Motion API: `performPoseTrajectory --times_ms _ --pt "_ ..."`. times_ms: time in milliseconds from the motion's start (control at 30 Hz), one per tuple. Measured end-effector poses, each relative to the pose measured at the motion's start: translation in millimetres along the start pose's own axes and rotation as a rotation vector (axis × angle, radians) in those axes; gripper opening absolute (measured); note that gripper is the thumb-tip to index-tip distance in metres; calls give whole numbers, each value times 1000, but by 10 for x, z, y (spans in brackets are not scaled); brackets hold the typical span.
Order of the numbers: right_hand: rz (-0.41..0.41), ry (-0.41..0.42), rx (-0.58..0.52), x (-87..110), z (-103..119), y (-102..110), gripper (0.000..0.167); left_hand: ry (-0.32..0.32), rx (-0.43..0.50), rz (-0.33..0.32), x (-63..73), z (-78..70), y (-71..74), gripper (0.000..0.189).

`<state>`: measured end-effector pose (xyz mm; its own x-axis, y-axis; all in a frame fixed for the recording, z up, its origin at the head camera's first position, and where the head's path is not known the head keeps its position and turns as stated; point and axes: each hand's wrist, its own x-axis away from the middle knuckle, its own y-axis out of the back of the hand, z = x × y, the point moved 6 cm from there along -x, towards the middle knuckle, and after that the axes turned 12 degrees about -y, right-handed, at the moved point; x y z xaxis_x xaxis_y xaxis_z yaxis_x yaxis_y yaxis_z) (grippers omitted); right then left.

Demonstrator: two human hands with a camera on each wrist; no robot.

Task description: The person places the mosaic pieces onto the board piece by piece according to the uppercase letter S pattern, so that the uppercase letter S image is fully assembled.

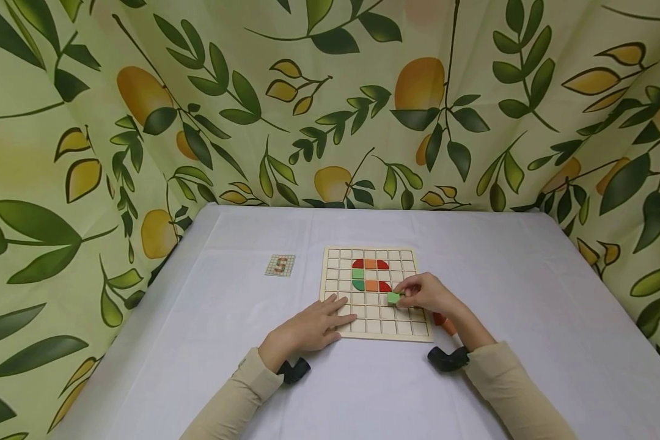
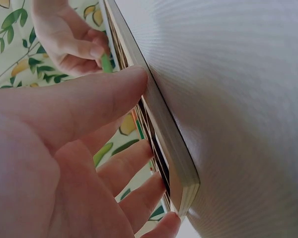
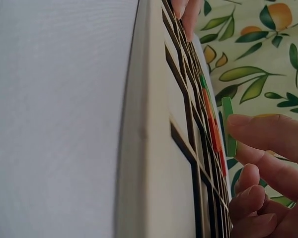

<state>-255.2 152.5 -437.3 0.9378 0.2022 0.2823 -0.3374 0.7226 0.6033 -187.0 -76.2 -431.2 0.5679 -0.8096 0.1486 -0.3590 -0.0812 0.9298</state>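
A wooden grid board (image 1: pixel 376 330) lies on the table, with red, orange and green tiles (image 1: pixel 371 285) set in several of its squares. My right hand (image 1: pixel 426 293) pinches a green square tile (image 1: pixel 393 298) between thumb and fingertips, just over the board below the lower red tile. In the right wrist view the green tile (image 3: pixel 229 126) stands edge-on beside the fingertips. My left hand (image 1: pixel 310 325) rests on the board's left front corner with its fingers spread. The left wrist view has its thumb (image 2: pixel 131 82) against the board's edge (image 2: pixel 164 129).
A small pattern card (image 1: pixel 280 265) with an S-like figure lies left of the board. Red and orange pieces (image 1: pixel 445 324) are partly hidden under the right forearm. A leaf-and-fruit patterned curtain (image 1: pixel 330 122) stands behind the white-covered table (image 1: pixel 242 244).
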Motion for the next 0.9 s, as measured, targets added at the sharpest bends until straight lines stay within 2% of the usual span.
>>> performPoseTrajectory --times_ms 300,533,700,900 --pt "8 -5 7 -22 27 -48 27 8 5 5 1 7 -5 46" --pt "-1 62 -8 18 107 -49 23 8 -5 6 3 -2 3 46" --pt "-15 -5 27 -51 80 -80 24 12 -5 12 0 -5 12 46" --pt "-27 -21 35 -70 79 -103 23 12 -9 11 -3 1 7 45"
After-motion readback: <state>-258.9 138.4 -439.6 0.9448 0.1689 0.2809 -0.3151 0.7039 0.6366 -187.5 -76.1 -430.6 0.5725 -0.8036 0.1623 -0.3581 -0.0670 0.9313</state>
